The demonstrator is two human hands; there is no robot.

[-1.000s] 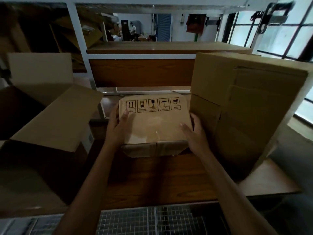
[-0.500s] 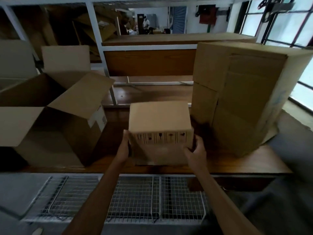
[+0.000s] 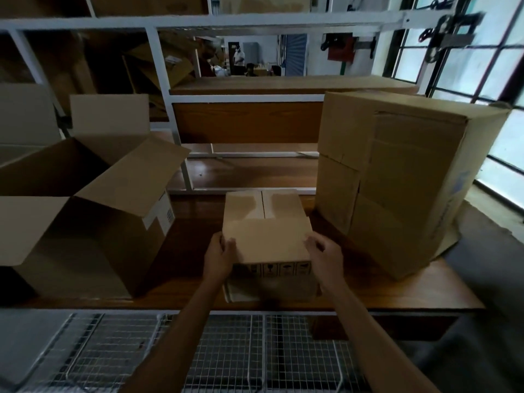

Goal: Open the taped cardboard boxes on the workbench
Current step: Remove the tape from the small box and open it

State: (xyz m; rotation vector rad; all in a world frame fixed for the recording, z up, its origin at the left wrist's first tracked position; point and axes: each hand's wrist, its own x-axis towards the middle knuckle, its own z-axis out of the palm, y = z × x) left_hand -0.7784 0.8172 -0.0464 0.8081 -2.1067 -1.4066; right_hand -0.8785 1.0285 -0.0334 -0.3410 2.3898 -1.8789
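Grip: left hand point(image 3: 219, 259) and right hand point(image 3: 326, 258) clasp the small cardboard box point(image 3: 266, 236) by its near corners.

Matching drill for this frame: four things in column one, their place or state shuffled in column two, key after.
Column 1
1. small box
2. open box
3. tall box
4. wire rack

Column 2
a. flaps up, left end of the workbench
b. gripped at its near corners by left hand and right hand
c. below the workbench's front edge
d. closed, standing at the right

Pairs: 1-b, 2-a, 3-d, 4-c
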